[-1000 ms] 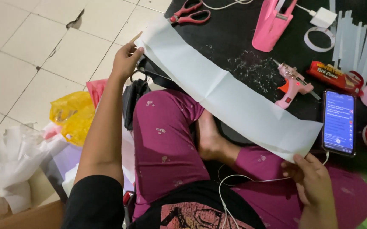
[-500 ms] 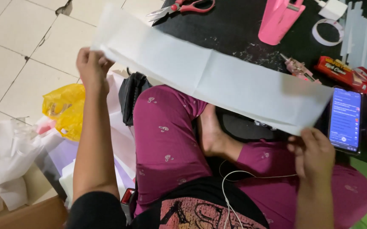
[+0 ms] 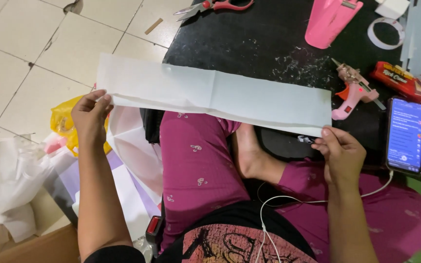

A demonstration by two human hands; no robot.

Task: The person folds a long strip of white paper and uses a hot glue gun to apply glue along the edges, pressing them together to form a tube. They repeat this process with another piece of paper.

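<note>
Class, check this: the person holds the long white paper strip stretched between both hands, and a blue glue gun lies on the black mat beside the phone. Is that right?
Not quite. The glue gun is pink, not blue, as the head view shows. The rest stands: left hand and right hand hold the white paper strip stretched, and the gun lies on the black mat beside the phone.

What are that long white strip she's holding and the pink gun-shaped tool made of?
The white strip looks like thin matte paper: it shows fold creases and sags slightly between the left hand and right hand. The pink glue gun seems moulded plastic, smooth and faintly glossy.

The paper strip [image 3: 215, 95] spans between both hands above the lap, glue gun [image 3: 354, 90] and phone [image 3: 405, 135] to its right.
</note>
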